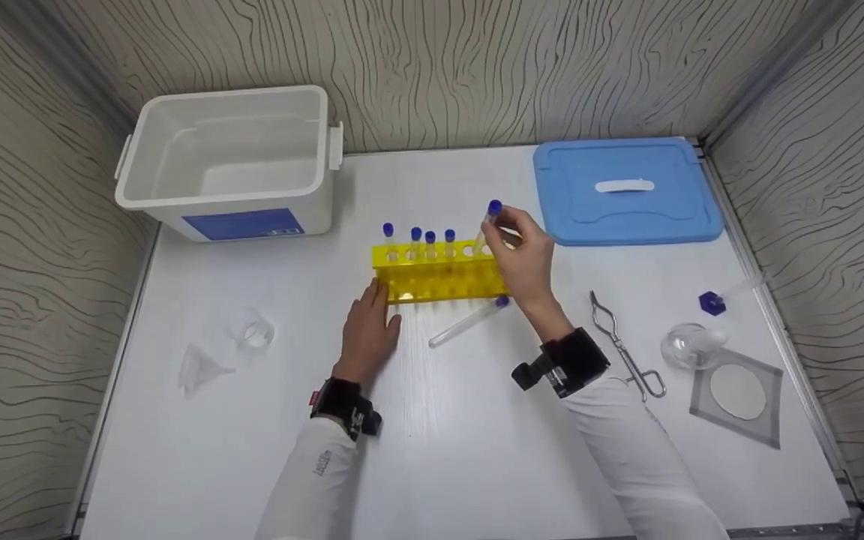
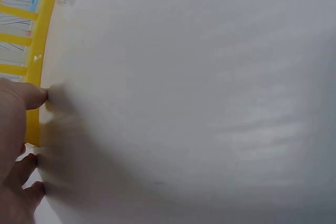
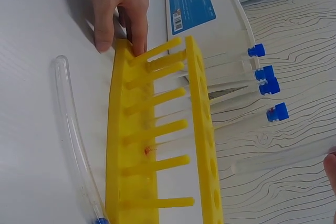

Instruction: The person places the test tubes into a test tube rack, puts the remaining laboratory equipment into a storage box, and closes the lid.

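Rack (image 1: 439, 271), yellow, one. It stands mid-table; my left hand (image 1: 367, 332) rests against its left end with fingers fairly straight, curled round nothing, which I judge is to brace it against sliding.

Capped tube in hand (image 1: 487, 223), one. My right hand (image 1: 523, 257) pinches it just under its blue cap, tilted, its lower end at a hole near the rack's right end. Held high on the stem, I reckon, so the bottom stays free to find the hole.

Tubes standing in rack (image 1: 417, 241), four, blue caps up, in the back row.

Tube lying loose (image 1: 469, 321), one, on the table just in front of the rack, between my two hands.

White tub (image 1: 228, 161), one, open, far left corner.

Blue lid (image 1: 627, 190), one, far right, flat on the table.

Tongs (image 1: 623, 349), one pair, right of my right wrist.

Funnel (image 1: 198, 367), one, and small glass beaker (image 1: 252, 330), one, both on the left.

Glass flask (image 1: 687, 345), one, on its side beside the gauze square (image 1: 738, 394).
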Tool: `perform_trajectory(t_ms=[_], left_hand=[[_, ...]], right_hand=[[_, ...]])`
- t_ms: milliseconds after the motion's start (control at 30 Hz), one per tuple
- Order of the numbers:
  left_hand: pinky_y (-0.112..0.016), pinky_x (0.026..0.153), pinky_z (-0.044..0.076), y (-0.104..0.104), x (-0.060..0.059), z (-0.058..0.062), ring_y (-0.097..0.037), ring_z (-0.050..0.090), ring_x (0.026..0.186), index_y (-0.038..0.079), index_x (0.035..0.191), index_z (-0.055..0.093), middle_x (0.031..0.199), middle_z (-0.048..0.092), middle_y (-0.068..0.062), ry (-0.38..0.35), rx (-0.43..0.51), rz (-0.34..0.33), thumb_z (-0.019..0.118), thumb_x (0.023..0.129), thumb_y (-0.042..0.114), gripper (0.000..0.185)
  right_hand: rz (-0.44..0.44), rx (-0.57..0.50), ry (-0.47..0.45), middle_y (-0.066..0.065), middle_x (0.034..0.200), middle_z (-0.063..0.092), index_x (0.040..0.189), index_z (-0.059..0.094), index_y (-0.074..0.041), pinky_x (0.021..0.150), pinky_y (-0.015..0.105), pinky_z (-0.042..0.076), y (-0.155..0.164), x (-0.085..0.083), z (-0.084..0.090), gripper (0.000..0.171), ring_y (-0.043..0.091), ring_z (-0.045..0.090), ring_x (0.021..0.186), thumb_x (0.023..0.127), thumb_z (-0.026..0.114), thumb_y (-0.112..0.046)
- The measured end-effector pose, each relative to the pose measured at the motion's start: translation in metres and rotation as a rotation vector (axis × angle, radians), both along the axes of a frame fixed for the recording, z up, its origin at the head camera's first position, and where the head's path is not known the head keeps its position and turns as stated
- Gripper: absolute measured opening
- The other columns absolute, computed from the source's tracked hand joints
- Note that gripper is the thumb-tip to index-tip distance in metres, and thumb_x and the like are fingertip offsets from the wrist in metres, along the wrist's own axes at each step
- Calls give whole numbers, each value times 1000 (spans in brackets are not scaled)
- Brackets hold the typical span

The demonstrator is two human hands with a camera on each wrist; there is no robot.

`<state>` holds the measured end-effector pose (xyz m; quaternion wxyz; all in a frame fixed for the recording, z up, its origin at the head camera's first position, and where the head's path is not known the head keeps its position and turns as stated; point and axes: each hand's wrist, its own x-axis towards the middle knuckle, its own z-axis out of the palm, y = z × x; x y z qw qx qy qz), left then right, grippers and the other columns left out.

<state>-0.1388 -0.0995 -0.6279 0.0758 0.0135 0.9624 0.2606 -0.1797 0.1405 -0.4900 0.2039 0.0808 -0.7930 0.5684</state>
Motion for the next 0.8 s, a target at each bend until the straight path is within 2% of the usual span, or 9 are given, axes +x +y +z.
perform_trajectory(t_ms=[267, 467, 800], left_hand=[[-49, 124, 27, -1, -1, -1, -29, 35, 149, 11, 156, 30, 165, 26, -9, 22, 10, 6, 57, 99, 31, 67], [-49, 123, 29, -1, 0, -1, -29, 37, 147, 11, 156, 30, 165, 27, -9, 26, 11, 7, 57, 99, 31, 67], [-49, 125, 24, 0, 1, 0, -27, 31, 151, 11, 157, 27, 166, 24, -7, 11, 22, 8, 56, 99, 32, 68]], right_hand=[[-4, -15, -22, 15, 106, 73, 114, 67, 2, 90, 33, 60, -4, -8, -6, 26, 24, 70, 100, 93, 68, -13], [12, -41, -97, 16, 108, 72, 116, 67, 1, 94, 37, 58, -3, -13, -17, 27, 25, 70, 104, 93, 68, -15], [10, 8, -203, 16, 112, 72, 118, 66, -1, 97, 36, 57, -2, -12, -31, 28, 27, 70, 107, 94, 67, -16]])
